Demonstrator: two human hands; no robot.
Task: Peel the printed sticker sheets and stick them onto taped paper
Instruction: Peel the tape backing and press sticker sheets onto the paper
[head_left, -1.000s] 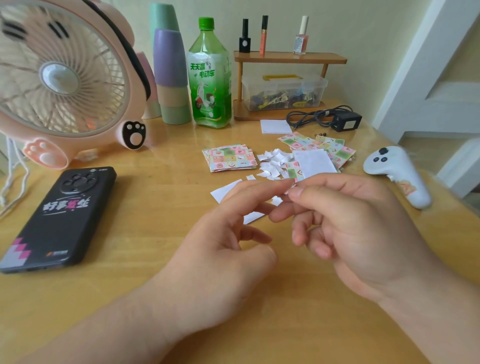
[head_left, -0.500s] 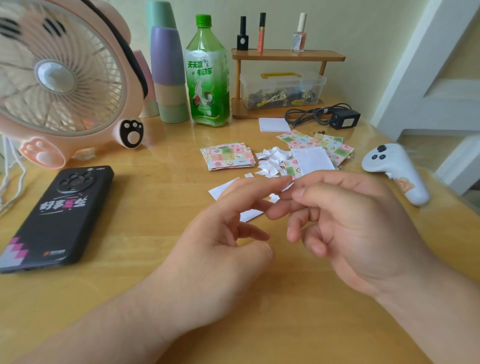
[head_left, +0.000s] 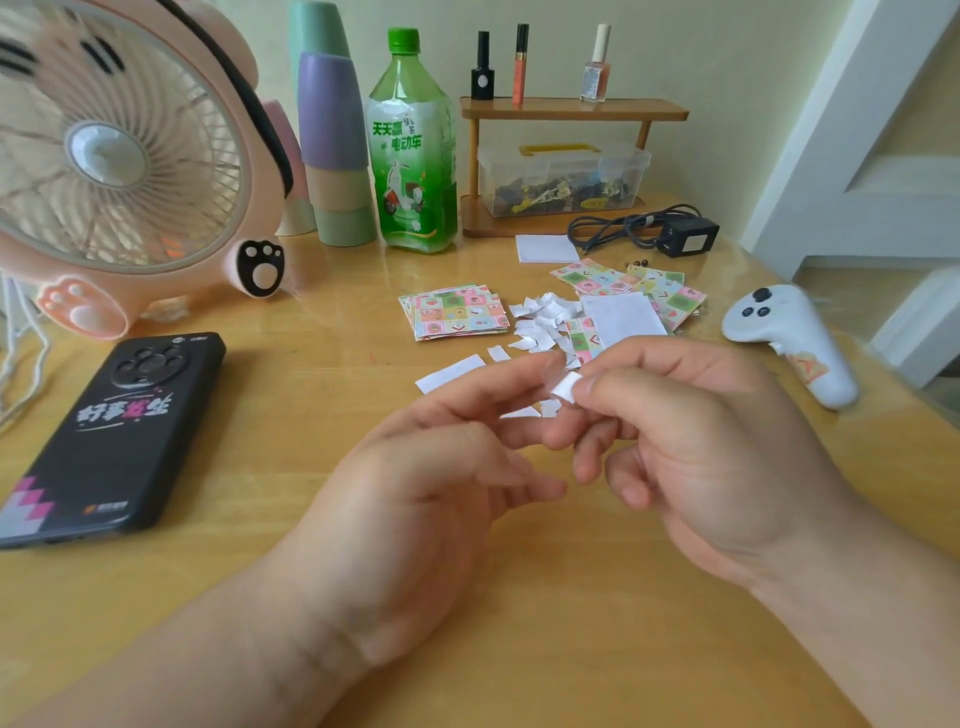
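Pinching a small white paper scrap (head_left: 566, 387) between thumb and forefinger, the right hand (head_left: 711, 457) sits right of centre above the wooden table (head_left: 519, 654). Its remaining fingers are curled toward the palm.

The left hand (head_left: 415, 499) occupies the centre of the frame. Its forefinger stretches toward the scrap, with the tip touching it or just beside it. Blur hides this contact, so it cannot be told whether the left fingers grasp the scrap or lie released. The other left fingers are loosely curled.

Task material lies beyond the hands, in mid-frame:
- A sticker sheet stack (head_left: 457, 312) lies flat just above centre.
- A heap of white backing scraps (head_left: 540, 317) lies directly right of the stack.
- Loose sticker sheets (head_left: 670, 291) fan out further right, with a blank white sheet (head_left: 621, 319) partly on top of them.
- A white paper strip (head_left: 449, 374) lies on the table just left of the left forefinger.
- A white paper square (head_left: 545, 248) lies further up the frame.

Other items:
- A pink fan (head_left: 119, 156) fills the upper left.
- A black phone (head_left: 114, 431) lies below the fan.
- Stacked cups (head_left: 337, 156) and a green bottle (head_left: 413, 156) stand at top centre.
- A wooden shelf (head_left: 571, 109) stands right of the bottle, with a clear plastic box (head_left: 561, 176) beneath its top board.
- A black adapter (head_left: 685, 236) lies below the box.
- A white controller (head_left: 789, 343) lies at the right.
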